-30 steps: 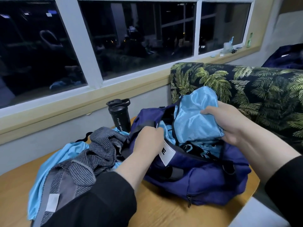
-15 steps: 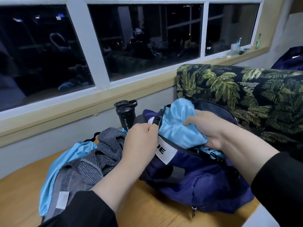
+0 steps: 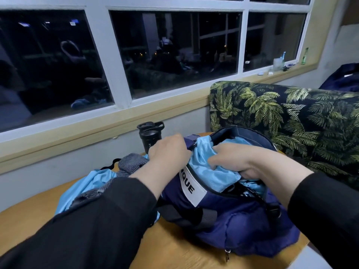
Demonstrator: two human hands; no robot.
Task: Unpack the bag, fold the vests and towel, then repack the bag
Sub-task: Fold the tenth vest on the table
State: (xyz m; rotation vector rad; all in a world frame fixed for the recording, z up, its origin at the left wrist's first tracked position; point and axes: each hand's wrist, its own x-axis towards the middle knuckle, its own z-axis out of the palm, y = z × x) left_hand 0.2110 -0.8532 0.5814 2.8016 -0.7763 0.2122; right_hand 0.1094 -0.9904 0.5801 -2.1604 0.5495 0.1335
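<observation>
One navy duffel bag [image 3: 239, 224] lies on the wooden table [image 3: 174, 255], its mouth gaping. One light-blue vest [image 3: 209, 171] sits half in the opening — lower now than a second ago, when it stood above the rim. The right hand [image 3: 244, 162] presses it down, fingers curled into the cloth. The left hand [image 3: 169, 152] grips the bag's edge near the zip. To the left lie a second blue vest [image 3: 87, 183] and one grey towel [image 3: 132, 162]; behind them stands one black bottle [image 3: 149, 136].
</observation>
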